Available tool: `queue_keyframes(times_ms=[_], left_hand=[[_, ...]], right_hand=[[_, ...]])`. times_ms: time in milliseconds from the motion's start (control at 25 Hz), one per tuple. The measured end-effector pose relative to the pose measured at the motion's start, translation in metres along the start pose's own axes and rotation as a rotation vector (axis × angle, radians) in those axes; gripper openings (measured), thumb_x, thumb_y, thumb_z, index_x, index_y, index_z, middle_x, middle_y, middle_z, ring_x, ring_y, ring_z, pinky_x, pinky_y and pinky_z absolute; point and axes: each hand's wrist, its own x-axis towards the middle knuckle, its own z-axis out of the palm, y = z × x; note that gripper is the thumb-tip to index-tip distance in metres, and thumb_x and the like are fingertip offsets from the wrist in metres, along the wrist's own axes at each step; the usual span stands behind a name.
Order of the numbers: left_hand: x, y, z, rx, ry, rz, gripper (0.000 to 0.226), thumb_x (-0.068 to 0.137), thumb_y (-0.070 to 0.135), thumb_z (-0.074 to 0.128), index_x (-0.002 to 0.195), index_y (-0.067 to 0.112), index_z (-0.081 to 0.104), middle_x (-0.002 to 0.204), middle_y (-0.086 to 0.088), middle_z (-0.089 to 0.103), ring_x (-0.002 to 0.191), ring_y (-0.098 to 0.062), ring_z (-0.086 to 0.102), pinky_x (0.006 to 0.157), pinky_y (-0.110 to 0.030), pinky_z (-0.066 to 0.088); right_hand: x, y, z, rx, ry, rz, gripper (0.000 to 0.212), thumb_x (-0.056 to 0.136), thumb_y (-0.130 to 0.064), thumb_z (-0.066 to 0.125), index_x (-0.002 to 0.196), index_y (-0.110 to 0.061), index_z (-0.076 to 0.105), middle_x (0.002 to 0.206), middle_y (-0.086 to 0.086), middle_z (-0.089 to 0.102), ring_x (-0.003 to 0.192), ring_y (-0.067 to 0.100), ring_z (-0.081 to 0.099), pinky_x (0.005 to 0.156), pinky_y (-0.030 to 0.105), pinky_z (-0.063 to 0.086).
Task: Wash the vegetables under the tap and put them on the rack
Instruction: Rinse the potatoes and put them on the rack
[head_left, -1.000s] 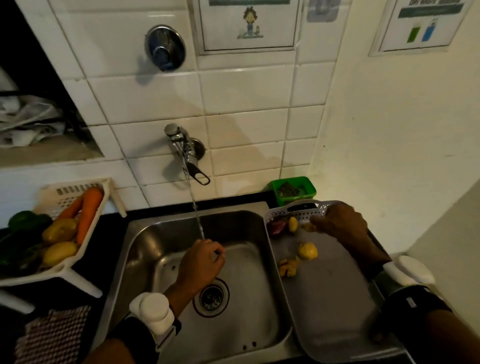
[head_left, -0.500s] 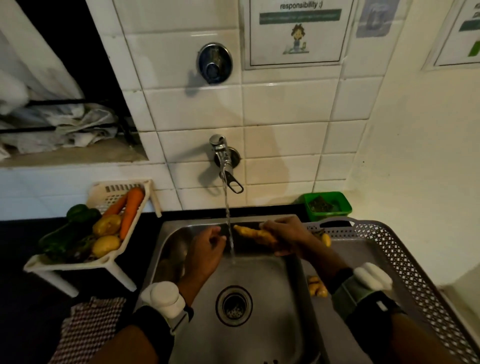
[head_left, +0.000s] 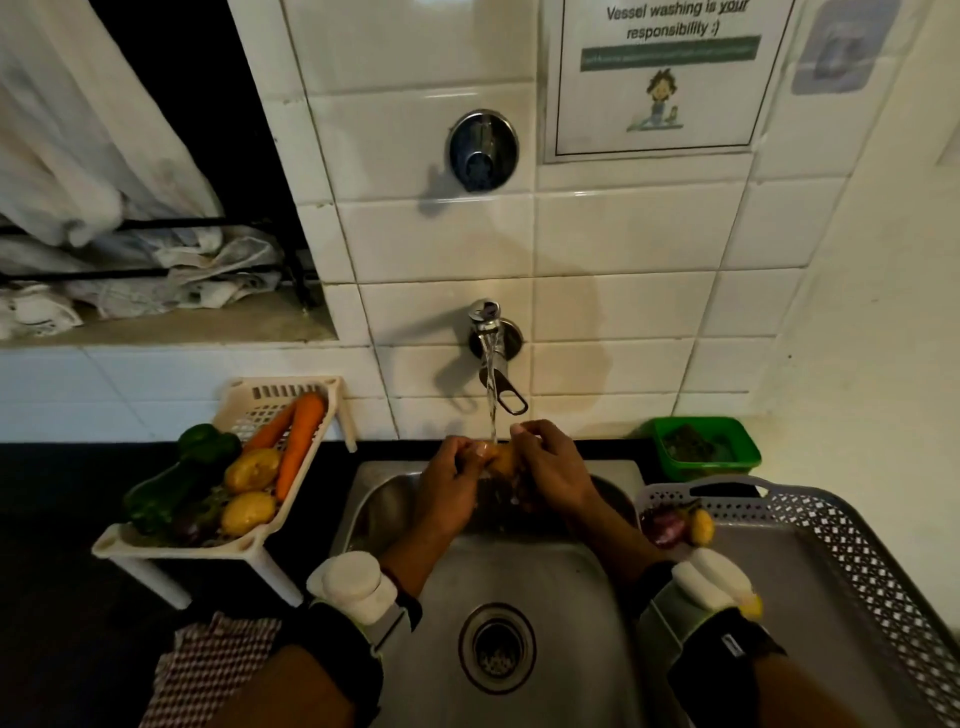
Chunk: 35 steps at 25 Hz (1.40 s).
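Here the left hand (head_left: 451, 486) and right hand (head_left: 550, 470) grip a yellowish vegetable (head_left: 496, 457) between them.

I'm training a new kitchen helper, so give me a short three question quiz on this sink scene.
1. True or false: water runs from the chrome wall tap onto the yellowish vegetable piece held between the left hand and the right hand.
2. Where do the two orange carrots lie? A) steel sink B) beige plastic rack C) green tub
3. Fill in: the grey perforated tray sits on the sink's ____ side.

Key: 1 true; 2 B; 3 right.
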Motion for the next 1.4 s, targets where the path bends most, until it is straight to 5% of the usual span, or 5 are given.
queue_keyframes(times_ms=[280,560,720,880,1400], left_hand=[[-0.013,-0.008,-0.013,0.018,-0.220,0.046,0.032,0.097,0.048,0.035,0.101,0.022,0.054,0.086,0.002,0.060,0.076,-0.009,0.059,0.067,-0.021,0.047],[-0.026,0.008,-0.003,-0.007,0.153,-0.135,0.039,0.101,0.039,0.034,0.076,0.018,0.056,0.074,0.000,0.056,0.066,-0.010,0.053,0.062,-0.020,0.041],[-0.014,0.013,-0.016,-0.493,-0.585,-0.418,0.049,0.091,0.050,0.050,0.090,0.002,0.063,0.073,-0.024,0.064,0.059,-0.035,0.060,0.065,-0.045,0.052],[-0.010,0.016,-0.015,-0.332,-0.263,-0.285,0.049,0.096,0.055,0.036,0.068,0.016,0.046,0.051,-0.002,0.042,0.038,-0.013,0.040,0.041,-0.022,0.037],[-0.022,0.006,0.008,-0.041,-0.070,-0.158,0.027,0.103,0.036,0.029,0.083,0.030,0.047,0.081,0.004,0.054,0.068,0.000,0.048,0.061,-0.015,0.039]], right_hand=[[0.016,-0.018,0.016,-0.054,-0.041,-0.228,0.026,0.096,-0.037,0.050,0.098,-0.011,0.055,0.074,-0.002,0.061,0.064,0.009,0.059,0.057,0.019,0.046],[0.008,-0.001,0.031,-0.081,-0.089,-0.244,0.018,0.097,-0.034,0.047,0.103,-0.017,0.047,0.090,0.006,0.064,0.084,0.020,0.065,0.077,0.037,0.056],[0.021,0.000,0.028,-0.085,-0.096,-0.267,0.018,0.098,-0.023,0.041,0.086,-0.016,0.052,0.072,0.002,0.060,0.071,0.023,0.060,0.074,0.043,0.052],[0.026,-0.011,0.022,-0.092,-0.167,-0.273,0.035,0.101,-0.039,0.034,0.086,-0.016,0.058,0.072,-0.003,0.060,0.071,0.014,0.059,0.071,0.030,0.046],[0.025,-0.018,0.022,-0.578,-0.081,-0.127,0.036,0.100,-0.045,0.034,0.089,-0.017,0.054,0.086,0.002,0.060,0.084,0.021,0.060,0.074,0.031,0.043]])
